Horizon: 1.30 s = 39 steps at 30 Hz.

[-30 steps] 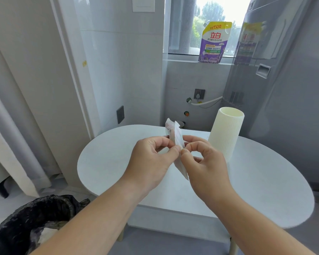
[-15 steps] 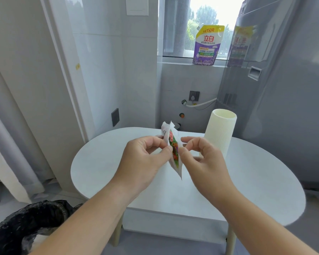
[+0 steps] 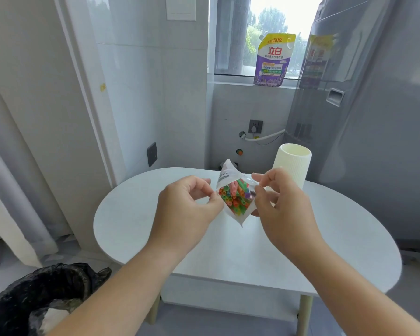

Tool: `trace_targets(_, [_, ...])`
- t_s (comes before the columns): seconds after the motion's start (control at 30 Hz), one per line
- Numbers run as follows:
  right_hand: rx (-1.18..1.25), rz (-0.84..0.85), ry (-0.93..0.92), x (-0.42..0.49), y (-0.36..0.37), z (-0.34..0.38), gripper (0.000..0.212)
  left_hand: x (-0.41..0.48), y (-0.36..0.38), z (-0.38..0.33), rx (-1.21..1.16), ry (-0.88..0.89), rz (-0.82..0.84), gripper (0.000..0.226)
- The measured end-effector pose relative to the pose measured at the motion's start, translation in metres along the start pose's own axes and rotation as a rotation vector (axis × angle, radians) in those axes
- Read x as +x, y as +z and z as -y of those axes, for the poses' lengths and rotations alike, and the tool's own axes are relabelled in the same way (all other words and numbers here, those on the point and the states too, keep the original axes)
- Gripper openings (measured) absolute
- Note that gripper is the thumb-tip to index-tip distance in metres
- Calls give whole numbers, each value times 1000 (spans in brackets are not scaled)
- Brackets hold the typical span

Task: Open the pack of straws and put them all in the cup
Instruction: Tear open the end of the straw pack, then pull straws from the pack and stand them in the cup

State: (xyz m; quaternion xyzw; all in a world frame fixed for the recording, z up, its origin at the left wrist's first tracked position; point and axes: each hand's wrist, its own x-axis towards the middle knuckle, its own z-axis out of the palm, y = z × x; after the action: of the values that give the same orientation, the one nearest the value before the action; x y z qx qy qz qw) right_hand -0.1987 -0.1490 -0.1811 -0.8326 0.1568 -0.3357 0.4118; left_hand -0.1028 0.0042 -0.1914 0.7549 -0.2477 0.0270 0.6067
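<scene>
Left hand [image 3: 188, 207] and right hand [image 3: 280, 204] pinch opposite lips of pack [image 3: 230, 187], mouth spread, straws [image 3: 235, 196] showing (mixed colours, apparently all inside). Cup [image 3: 292, 167] upright far right on table [image 3: 143, 219].

The pack [image 3: 228, 177] at centre is thin plastic film, part clear and shiny, part milky white, with smooth bright plastic straws [image 3: 235, 197] inside. Just right of it, the cream cup [image 3: 292, 166] looks matt and finely ribbed. The white table [image 3: 252, 251] is smooth and faintly mottled. At lower left, the black bin bag [image 3: 46, 294] is crinkled, glossy plastic. On the right, the grey appliance [image 3: 374, 141] has a satiny, reflective sheen.
</scene>
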Motion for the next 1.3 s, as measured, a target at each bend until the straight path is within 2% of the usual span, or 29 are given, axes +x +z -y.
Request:
trace_targets(0.07, [-39, -4, -6, -1, 1, 0, 30, -5, 5, -1, 28, 34, 2, 11])
trace_targets(0.13, [9, -30, 23, 1, 0, -1, 32, -7, 8, -5, -69, -62, 38, 25])
trace_targets(0.23, [246, -65, 117, 5, -6, 3, 34, -4, 14, -5, -332, -486, 129, 44])
trace_targets(0.3, [446, -74, 195, 6, -8, 6, 23, -3, 19, 1, -467, -737, 232, 58])
trace_targets(0.37, [595, -48, 277, 4, -8, 6, 15, -4, 27, 8, -727, -894, 370, 76])
trace_targets(0.4, [643, -25, 314, 4, -6, 5, 13, -4, 31, 10, -901, -915, 434, 85])
trace_targets(0.47, [712, 18, 383, 1, -4, 5, 11, -4, 37, 12, -1177, -841, 489, 94])
trace_targets(0.5, [757, 38, 411, 0, -3, 5, 10, -2, 39, 10, -1251, -782, 458, 92])
trace_targets(0.57, [855, 84, 457, -4, -1, 5, 12, 3, 43, 8, -1311, -686, 338, 86])
trace_targets(0.67, [970, 152, 522, -6, 1, 3, 29, 13, 49, 8, -1342, -628, 208, 83])
trace_targets(0.77, [1038, 190, 553, -6, 0, 3, 41, 27, 53, 9, -1289, -580, 128, 57])
trace_targets(0.83, [1105, 194, 590, -4, -3, 0, 40, 34, 55, 8, -1235, -549, 109, 41])
trace_targets(0.93, [1233, 138, 737, 0, -9, -9, 30, 40, 57, 3, -1153, -468, 106, 33])
trace_targets(1.0, [1275, 82, 839, 3, -11, -16, 40, 42, 57, 0, -1075, -373, 123, 30])
trace_targets(1.13, [1352, -34, 984, 8, -7, -24, 52, 37, 65, -9, -886, -149, 134, 46])
trace_targets(1.23, [1406, -82, 1047, 11, -1, -24, 54, 32, 72, -13, -817, -31, 144, 33])
trace_targets(1.3, [1394, -108, 1072, 13, 3, -25, 54, 32, 74, -13, -799, -7, 156, 33])
